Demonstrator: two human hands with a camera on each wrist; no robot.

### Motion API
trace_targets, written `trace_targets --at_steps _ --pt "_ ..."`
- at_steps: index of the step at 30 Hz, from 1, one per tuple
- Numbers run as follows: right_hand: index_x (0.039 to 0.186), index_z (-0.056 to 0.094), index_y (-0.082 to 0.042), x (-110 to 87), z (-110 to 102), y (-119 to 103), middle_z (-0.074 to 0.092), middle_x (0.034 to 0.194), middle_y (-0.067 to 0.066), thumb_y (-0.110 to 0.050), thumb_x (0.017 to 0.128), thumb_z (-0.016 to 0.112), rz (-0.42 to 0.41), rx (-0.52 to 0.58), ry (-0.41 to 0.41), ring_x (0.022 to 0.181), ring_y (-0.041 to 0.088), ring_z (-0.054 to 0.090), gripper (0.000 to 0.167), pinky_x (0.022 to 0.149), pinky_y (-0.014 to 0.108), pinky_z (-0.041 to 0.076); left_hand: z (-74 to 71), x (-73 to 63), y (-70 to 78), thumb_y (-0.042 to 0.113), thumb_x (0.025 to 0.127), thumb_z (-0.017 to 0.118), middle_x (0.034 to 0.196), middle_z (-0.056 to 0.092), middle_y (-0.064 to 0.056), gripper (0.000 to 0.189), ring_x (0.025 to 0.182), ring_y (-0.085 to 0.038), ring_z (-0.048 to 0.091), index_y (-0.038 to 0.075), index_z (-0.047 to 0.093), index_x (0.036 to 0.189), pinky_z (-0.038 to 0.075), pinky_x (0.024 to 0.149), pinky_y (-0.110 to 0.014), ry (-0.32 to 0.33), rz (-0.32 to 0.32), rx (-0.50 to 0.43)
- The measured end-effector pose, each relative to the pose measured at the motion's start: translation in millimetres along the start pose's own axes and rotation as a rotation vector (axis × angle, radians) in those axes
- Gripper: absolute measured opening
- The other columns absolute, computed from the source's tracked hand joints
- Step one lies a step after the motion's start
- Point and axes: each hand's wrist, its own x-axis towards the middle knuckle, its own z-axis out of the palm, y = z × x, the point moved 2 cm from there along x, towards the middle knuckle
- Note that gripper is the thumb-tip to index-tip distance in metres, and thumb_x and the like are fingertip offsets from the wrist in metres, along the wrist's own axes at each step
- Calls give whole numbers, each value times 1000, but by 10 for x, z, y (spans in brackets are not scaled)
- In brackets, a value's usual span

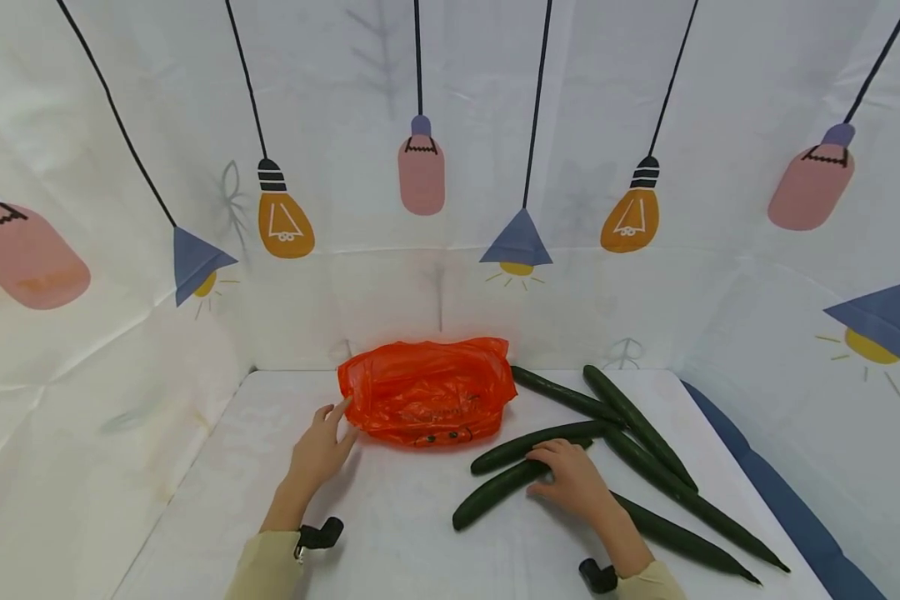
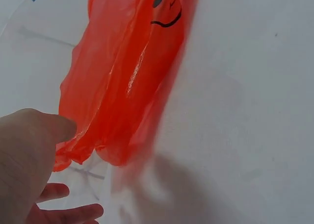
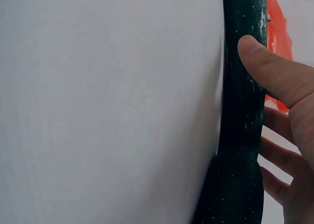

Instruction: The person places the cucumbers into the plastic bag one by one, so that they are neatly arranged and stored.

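Observation:
An orange-red plastic bag (image 1: pixel 427 392) lies at the back of the table, a printed face showing on it. At its left end is my left hand (image 1: pixel 321 450), fingers spread and fingertips right at the bag's edge; in the left wrist view the thumb (image 2: pixel 61 128) overlaps the plastic. My right hand (image 1: pixel 573 479) grips a long dark green cucumber (image 1: pixel 495 497) near its middle. In the right wrist view, the thumb (image 3: pixel 260 57) lies across this cucumber (image 3: pixel 243 101), with the other fingers on its far side.
Several more cucumbers lie crossed on the right, among them one close behind the held cucumber (image 1: pixel 528 447) and one by the right wrist (image 1: pixel 682 537). The white table (image 1: pixel 420 533) meets a white sheet (image 1: pixel 457 292) printed with lamps, at the back and sides.

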Motion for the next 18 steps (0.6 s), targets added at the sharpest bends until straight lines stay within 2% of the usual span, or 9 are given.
trace_targets --at_steps 4,9,11,15,18 --pt "108 72 -14 12 17 -5 67 110 1 -36 65 89 13 1 -7 107 26 57 51 90 50 44 51 83 -6 36 97 56 143 38 -29 62 111 -46 55 13 35 151 48 84 -64 -19 -18 -92" --pt "106 73 -15 27 33 2 68 107 -1 -35 65 90 18 10 -5 106 24 57 49 92 50 42 111 216 -8 33 96 59 146 35 -28 65 118 -43 51 11 33 152 47 92 -56 -25 -43 -280" --pt "105 73 -15 35 37 7 68 105 -2 -34 63 91 8 18 13 104 23 58 49 91 50 42 137 275 -17 31 96 60 147 32 -30 66 124 -46 45 9 33 152 45 94 -56 -18 -39 -353" --pt "103 74 -16 44 44 16 68 102 -5 -33 62 91 -17 46 44 101 21 59 47 90 49 42 200 387 -39 29 94 64 148 28 -32 68 134 -48 30 9 34 152 34 102 -61 4 -49 -454" --pt "101 74 -18 52 53 23 68 100 -8 -35 62 91 -23 60 46 99 19 58 46 89 48 42 237 453 -47 26 91 68 148 28 -33 68 134 -50 29 10 38 150 28 105 -65 22 -61 -481"
